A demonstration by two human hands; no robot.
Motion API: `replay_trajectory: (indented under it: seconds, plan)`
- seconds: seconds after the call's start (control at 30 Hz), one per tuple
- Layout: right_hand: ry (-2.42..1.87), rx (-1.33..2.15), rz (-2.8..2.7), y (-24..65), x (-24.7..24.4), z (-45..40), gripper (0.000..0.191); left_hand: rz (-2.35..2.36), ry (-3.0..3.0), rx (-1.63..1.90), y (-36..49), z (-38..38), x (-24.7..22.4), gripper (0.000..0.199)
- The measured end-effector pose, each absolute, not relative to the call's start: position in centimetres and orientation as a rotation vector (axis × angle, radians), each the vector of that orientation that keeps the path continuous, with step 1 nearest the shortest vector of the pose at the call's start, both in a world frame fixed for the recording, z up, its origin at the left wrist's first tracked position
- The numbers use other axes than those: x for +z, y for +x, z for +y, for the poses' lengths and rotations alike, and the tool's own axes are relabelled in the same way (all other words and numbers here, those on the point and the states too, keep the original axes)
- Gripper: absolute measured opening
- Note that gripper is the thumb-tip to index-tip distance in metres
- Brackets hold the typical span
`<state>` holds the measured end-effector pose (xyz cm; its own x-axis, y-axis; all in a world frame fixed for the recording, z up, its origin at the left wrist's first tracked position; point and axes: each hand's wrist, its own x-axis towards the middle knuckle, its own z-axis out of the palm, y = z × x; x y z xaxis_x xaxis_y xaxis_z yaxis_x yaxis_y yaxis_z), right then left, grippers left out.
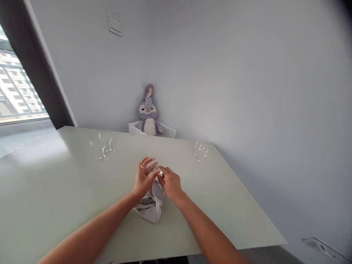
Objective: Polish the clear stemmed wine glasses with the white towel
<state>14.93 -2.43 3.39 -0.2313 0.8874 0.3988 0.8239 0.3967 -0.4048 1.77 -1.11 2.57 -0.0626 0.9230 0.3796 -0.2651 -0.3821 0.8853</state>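
Over the middle of the table, both hands meet on a clear glass (160,172), mostly hidden by the fingers. My left hand (143,179) curls around its left side, some fingers raised and bent. The fingertips of my right hand (171,183) pinch its right end, where a bright glint shows. Whether that end is a stem or a foot, I cannot tell. A crumpled light grey cloth (153,206) hangs or lies just below the hands; its upper end runs up between them, and contact with the fingers is unclear.
Stemmed clear glasses, including a large wine glass (103,146), stand on the pale table (233,209) at the left. Several smaller glasses (198,146) are grouped at the right. Behind the far edge, a plush rabbit (149,113) sits in a white basket (170,132) against the walls.
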Motion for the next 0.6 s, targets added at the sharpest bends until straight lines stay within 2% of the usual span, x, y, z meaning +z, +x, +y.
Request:
replay_trajectory:
  seconds: [0.1, 0.23, 0.37, 0.6]
  plan:
    - [-1.527, 0.195, -2.186, 14.8, 3.1, -1.0, 0.022, 0.739, 1.616, 1.587, 2.3, -1.8, 1.7, 0.065]
    - [-1.815, 0.302, -1.943, 17.3, 3.5, 2.4, 0.025, 1.017, 1.965, 1.352, 1.9, -1.2, 0.8, 0.076]
    - [-2.010, 0.308, -1.741, 21.8, 4.1, 6.3, 0.029, 1.160, 2.013, 1.013, 1.4, -0.2, -0.2, 0.066]
    - [-2.178, 0.350, -1.506, 26.0, 3.4, 10.3, 0.024, 1.094, 1.821, 1.058, 1.1, 0.9, -1.3, 0.059]
